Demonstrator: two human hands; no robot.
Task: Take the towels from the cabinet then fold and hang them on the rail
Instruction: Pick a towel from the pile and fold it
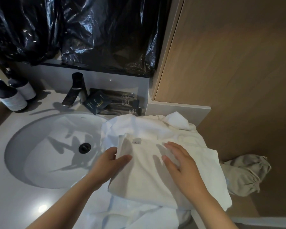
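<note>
A white towel (pixel 144 171), folded into a rough rectangle with a small label near its far edge, lies on the counter right of the sink. More white towel fabric (pixel 155 128) is bunched beneath and behind it, and some hangs over the counter's front. My left hand (pixel 109 164) pinches the folded towel's left edge, thumb on top and fingers underneath. My right hand (pixel 180 161) lies flat on the towel's top with straight fingers.
A white oval sink (pixel 45 146) with a dark drain takes up the left. A black faucet (pixel 76 90), two dark bottles (pixel 12 96) and dark toiletry packets (pixel 112 103) stand behind. Black plastic sheeting (pixel 89 30) covers the wall above. A wooden cabinet panel (pixel 229 63) rises at right; grey-clad legs (pixel 244 176) show below.
</note>
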